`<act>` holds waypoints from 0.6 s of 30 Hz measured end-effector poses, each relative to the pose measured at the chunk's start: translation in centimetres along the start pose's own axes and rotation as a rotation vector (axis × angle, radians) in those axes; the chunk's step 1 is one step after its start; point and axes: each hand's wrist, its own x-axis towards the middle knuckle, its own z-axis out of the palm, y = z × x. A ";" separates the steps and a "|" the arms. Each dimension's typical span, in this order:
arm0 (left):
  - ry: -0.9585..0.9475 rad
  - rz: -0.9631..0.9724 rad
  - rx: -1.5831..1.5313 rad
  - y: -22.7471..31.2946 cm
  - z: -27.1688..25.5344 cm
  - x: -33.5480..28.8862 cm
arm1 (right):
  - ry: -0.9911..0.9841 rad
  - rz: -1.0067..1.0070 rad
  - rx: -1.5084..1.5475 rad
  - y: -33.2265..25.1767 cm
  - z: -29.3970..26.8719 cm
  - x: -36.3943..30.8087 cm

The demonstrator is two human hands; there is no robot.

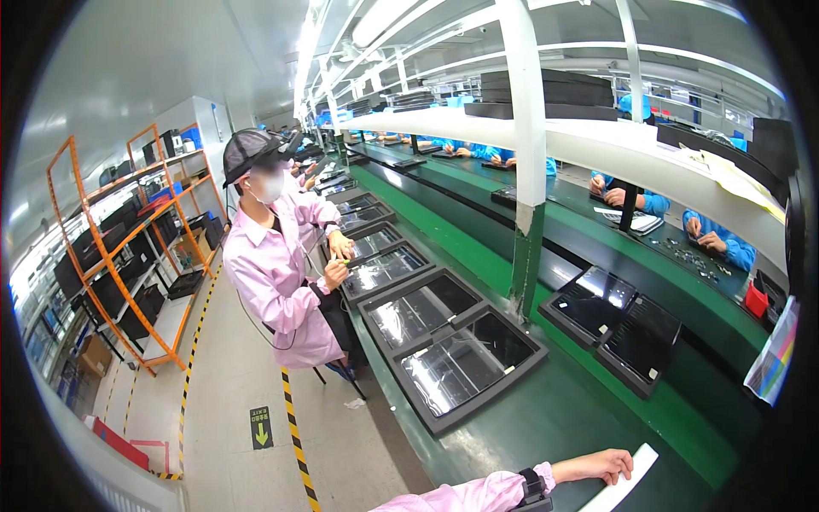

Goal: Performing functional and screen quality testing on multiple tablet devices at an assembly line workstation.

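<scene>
Clock directions taken from the left hand, 12 at the top of the view.

Left hand [597,467]: enters from the lower edge in a pink sleeve [465,497], black band [534,485] at the wrist. Fingers bent, fingertips on a white strip [630,480]; whether they pinch it or merely rest on it, cannot tell. Right hand out of view, state unknown.

White strip: under the fingertips and out to 4 o'clock, slanting from upper right to lower left, its lower end cut off by the frame. Green surface [512,431] around it.

10 o'clock, near: black tray [488,398] on the surface, two glossy rectangular panels [461,363] inside, side by side. 12 o'clock: second pair of dark panels [595,299], well apart from the hand. 11 to 12 o'clock: white post [522,111], green toward its foot.

10 o'clock, farther: co-worker [277,282] in pink coat, cap and mask, both hands over more panels. 1 o'clock: blue-sleeved hands [701,235] over small parts. 2 o'clock: colour-striped sheet [772,350].
</scene>
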 end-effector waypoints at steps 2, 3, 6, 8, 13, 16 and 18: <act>-0.022 0.011 -0.010 0.0 0.0 -0.1 | 0.026 -0.009 -0.022 0.0 0.4 -0.1; -0.038 0.024 -0.014 0.0 0.0 0.0 | 0.037 -0.011 -0.029 0.0 0.6 -0.2; -0.076 0.012 -0.061 0.2 -0.3 0.1 | 0.067 -0.018 -0.029 0.1 1.3 -0.2; -0.089 0.013 -0.107 0.4 -0.7 0.2 | 0.078 -0.017 -0.014 0.2 2.0 -0.1; -0.132 -0.020 -0.225 0.7 -1.2 0.0 | 0.111 -0.008 0.121 1.3 5.4 0.8; -0.124 0.016 -0.316 0.4 -1.3 -0.2 | 0.151 0.031 0.337 2.6 9.4 2.4; -0.129 0.020 -0.313 0.1 -1.5 -0.5 | 0.184 0.034 0.633 3.8 13.3 3.8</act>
